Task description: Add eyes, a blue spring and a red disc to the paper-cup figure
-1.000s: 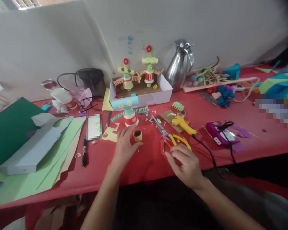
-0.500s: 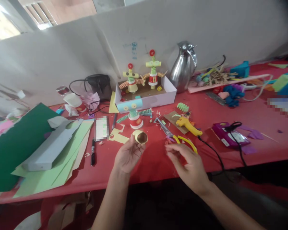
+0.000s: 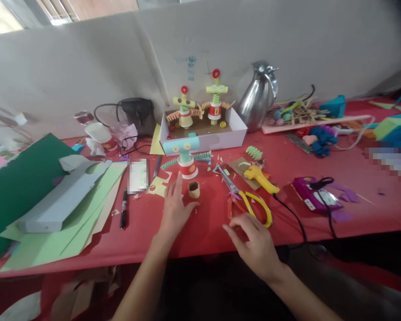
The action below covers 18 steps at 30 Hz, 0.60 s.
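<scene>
A short pale-yellow paper tube [image 3: 194, 191] stands upright on the red table, its dark open end up. My left hand [image 3: 174, 208] is just left of it, fingers stretched and thumb apart, holding nothing. My right hand [image 3: 255, 243] is near the table's front edge with its fingers curled and the thumb close to the index fingertip; anything between them is too small to make out. Just beyond it lie yellow-handled scissors [image 3: 250, 205] and red-handled scissors [image 3: 232, 208]. Behind the tube stands a paper-cup robot figure [image 3: 188, 168] with a blue tube head and folded-paper arms.
A white box [image 3: 217, 139] at the back holds two similar figures. Beside it is a steel jug [image 3: 258, 96]. A yellow glue gun [image 3: 262, 178] with a cord and a purple device [image 3: 316, 196] lie to the right. Coloured paper sheets [image 3: 87, 218] and a black marker [image 3: 124, 208] are left.
My left hand has let go of the paper tube, which now stands on the table, and its fingers have spread. My right hand has come slightly nearer to me, still curled.
</scene>
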{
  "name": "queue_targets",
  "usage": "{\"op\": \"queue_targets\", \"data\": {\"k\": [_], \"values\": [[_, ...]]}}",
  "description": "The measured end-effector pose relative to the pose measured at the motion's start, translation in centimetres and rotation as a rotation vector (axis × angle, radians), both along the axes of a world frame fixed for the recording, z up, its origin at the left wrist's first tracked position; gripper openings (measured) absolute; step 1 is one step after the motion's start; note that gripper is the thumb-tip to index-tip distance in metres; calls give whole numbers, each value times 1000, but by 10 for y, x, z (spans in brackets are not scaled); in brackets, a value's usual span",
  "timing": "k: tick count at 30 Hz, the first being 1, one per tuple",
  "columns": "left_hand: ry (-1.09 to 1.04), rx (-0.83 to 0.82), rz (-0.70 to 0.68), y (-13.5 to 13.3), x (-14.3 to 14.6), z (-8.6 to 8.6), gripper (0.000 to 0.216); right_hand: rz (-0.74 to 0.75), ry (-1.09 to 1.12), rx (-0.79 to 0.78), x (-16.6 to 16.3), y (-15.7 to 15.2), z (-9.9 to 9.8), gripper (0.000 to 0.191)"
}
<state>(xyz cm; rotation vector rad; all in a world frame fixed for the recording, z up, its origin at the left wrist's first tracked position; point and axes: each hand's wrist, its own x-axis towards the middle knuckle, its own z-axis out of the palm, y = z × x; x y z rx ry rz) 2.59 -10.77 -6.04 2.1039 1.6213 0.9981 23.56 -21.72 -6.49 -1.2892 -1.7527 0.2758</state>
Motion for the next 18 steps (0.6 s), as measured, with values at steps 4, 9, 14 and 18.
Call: {"op": "queue_targets", "data": {"k": [4,9,14,18], "values": [[-125,101,261,-40,-27,4,55,45,-107,79,5,-6,0,26],[-171,59,539,-83,-71,-4,28,-53,-80,92,22,-8,-3,36],[-341,-148,500,-74,-70,5,40,-154,-96,43,29,-6,-10,17],[-275,-127,348,-38,-42,17,53,-175,-171,65,26,-2,-13,33]]}}
